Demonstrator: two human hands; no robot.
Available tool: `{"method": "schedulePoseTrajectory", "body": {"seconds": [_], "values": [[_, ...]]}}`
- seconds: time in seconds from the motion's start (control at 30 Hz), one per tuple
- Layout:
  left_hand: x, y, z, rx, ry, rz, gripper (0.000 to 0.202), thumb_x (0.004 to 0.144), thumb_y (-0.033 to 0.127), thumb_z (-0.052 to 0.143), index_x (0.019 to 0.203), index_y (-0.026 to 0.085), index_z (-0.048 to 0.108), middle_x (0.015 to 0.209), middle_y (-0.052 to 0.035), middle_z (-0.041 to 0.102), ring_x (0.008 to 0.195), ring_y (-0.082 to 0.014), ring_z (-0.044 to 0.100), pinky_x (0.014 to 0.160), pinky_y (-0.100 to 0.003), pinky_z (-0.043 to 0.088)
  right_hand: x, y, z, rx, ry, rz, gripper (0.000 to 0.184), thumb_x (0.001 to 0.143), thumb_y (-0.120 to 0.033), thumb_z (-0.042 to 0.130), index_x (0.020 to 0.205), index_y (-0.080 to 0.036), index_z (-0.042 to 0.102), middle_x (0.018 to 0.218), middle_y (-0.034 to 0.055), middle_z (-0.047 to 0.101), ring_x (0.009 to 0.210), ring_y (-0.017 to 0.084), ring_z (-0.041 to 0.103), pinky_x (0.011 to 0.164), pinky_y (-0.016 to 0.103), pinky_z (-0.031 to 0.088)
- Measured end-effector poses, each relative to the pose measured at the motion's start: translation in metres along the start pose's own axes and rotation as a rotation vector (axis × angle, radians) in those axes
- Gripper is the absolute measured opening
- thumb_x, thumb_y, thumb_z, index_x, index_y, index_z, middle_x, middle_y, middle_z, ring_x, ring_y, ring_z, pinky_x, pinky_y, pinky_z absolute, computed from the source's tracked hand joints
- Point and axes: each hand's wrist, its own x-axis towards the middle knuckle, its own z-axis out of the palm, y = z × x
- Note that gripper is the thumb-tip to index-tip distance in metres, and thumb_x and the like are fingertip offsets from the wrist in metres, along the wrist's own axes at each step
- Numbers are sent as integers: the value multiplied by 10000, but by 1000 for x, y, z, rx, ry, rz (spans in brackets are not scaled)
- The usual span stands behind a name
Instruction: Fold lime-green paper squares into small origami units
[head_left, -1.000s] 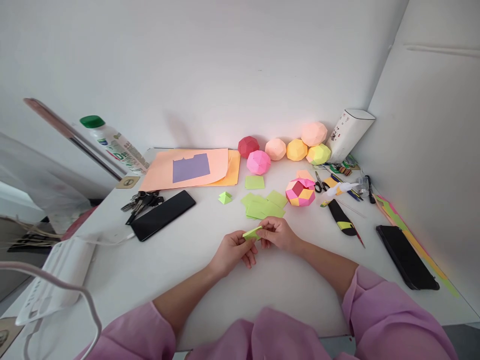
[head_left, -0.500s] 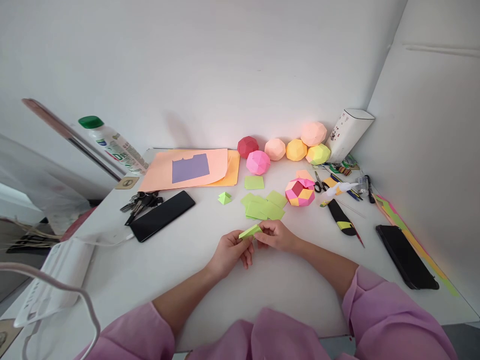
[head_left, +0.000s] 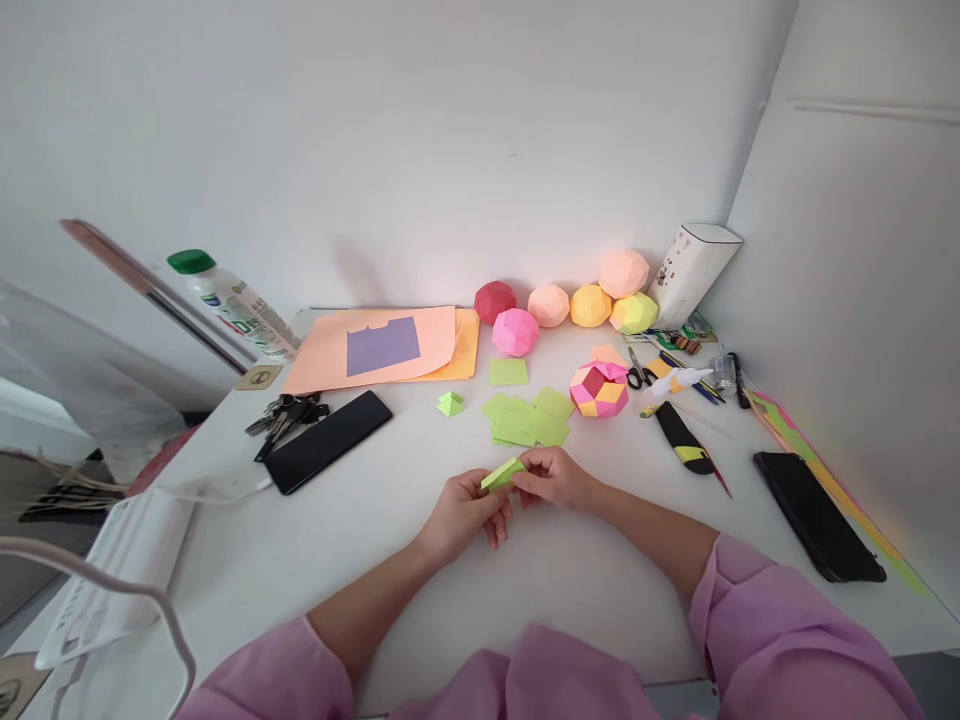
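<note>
Between my two hands is a folded piece of green paper, held over the near middle of the table. My left hand pinches its left end, fingers curled beneath. At the other end, my right hand grips the paper between thumb and fingers. Just beyond lie several loose green paper squares, overlapping, with a single green square behind them. A small folded green paper piece stands to their left. On their right sits a multicoloured paper ball with an opening in its upper side.
Several finished paper balls line the wall. Scissors, a glue bottle and a box cutter lie at right, near a black pouch. Keys, a phone and coloured sheets are at left.
The folded green paper has tilted more steeply, its right end higher, with both hands still on it. The whole view has shifted slightly; the things on the table stay in place.
</note>
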Motion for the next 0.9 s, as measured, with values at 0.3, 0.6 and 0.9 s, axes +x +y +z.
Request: {"method": "schedulePoseTrajectory", "body": {"seconds": [0.3, 0.6, 0.9], "values": [[-2, -8, 6, 57, 28, 38, 134, 731, 277, 596, 745, 159, 535, 548, 27, 599, 384, -102, 547, 365, -212, 432, 0, 3, 3, -73, -24, -32, 30, 664, -131, 566, 669, -153, 545, 591, -32, 533, 525, 92, 497, 487, 207, 380], [0, -7, 5, 67, -14, 7, 141, 718, 276, 591, 708, 174, 495, 537, 36, 595, 352, -101, 537, 330, -205, 406, 4, 1, -3, -73, -34, 0, 64, 615, -100, 532, 650, -154, 536, 555, -39, 541, 497, 87, 492, 456, 193, 365], [3, -4, -2, -42, -31, 3, 222, 737, 341, 605, 715, 161, 477, 554, 31, 596, 337, -99, 537, 300, -197, 404, 6, 2, -9, 250, -7, -11, 150, 769, -287, 575, 773, -144, 529, 635, 3, 600, 549, 128, 592, 465, 230, 453]]}}
